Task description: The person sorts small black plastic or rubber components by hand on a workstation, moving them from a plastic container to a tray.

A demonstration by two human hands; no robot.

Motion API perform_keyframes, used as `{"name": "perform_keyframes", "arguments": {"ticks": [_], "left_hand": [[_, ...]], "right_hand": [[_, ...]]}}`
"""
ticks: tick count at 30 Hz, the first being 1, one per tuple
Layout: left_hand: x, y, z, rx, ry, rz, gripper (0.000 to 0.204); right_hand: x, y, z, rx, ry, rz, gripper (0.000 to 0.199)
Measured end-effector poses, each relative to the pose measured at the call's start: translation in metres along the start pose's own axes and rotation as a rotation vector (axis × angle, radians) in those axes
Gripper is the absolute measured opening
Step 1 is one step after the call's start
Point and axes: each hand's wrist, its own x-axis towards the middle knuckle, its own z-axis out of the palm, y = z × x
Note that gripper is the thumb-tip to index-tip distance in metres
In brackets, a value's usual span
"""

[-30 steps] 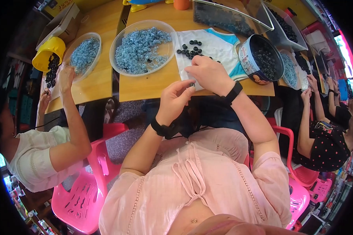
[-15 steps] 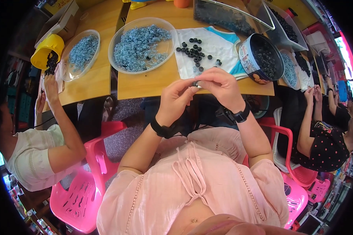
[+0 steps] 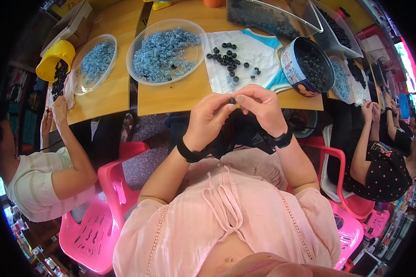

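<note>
Just in front of the table's near edge, my two hands meet at the fingertips. Between the thumb and fingers of my left hand (image 3: 207,119) is a small black round piece (image 3: 232,100), bead-like in shape. My right hand (image 3: 262,110) is pinched closed right beside it; whatever its fingertips hold is hidden. Beyond my hands a white cloth with blue edging (image 3: 259,46) lies on the table. Loose black round pieces (image 3: 227,60) are scattered over it, with a few clear blue bits (image 3: 231,83) near its front.
A clear round tray (image 3: 130,60) of small blue pieces stands left of the cloth. On the right are a round tin (image 3: 289,69) of black pieces and a clear bin (image 3: 245,21). People work at both sides, near a yellow bucket (image 3: 45,69) and pink chairs (image 3: 90,235).
My hands have drawn slightly down from the cloth, and the black piece shows more plainly. A few small pieces now show on the cloth's right. The left co-worker's hand has lowered.
</note>
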Motion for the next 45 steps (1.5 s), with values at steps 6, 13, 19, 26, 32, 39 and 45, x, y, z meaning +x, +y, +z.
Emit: {"name": "perform_keyframes", "arguments": {"ticks": [6, 13, 19, 26, 32, 39, 45], "left_hand": [[0.002, 0.014, -0.003, 0.271, 0.028, 0.259, 0.025], [0.001, 0.008, -0.005, 0.268, -0.006, 0.337, 0.027], [0.000, 0.005, -0.002, 0.180, -0.075, 0.260, 0.022], [0.003, -0.004, -0.002, 0.155, 0.020, 0.143, 0.021], [0.008, -0.017, -0.001, 0.227, 0.050, 0.064, 0.020], [0.009, -0.019, -0.004, 0.254, 0.072, 0.055, 0.017], [0.010, -0.020, -0.006, 0.278, 0.089, 0.089, 0.013]], "right_hand": [[0.000, 0.005, -0.003, 0.434, -0.143, 0.319, 0.025], [-0.008, 0.016, 0.009, 0.560, -0.143, 0.335, 0.018], [-0.017, 0.016, 0.013, 0.556, -0.018, 0.323, 0.018], [0.001, -0.056, -0.069, -0.316, 0.619, -0.220, 0.032], [0.030, -0.052, -0.097, -1.050, 0.475, -0.319, 0.031], [0.086, 0.010, -0.102, -1.284, 0.171, -0.265, 0.024], [0.085, -0.015, -0.084, -1.267, -0.050, 0.078, 0.022]]}}
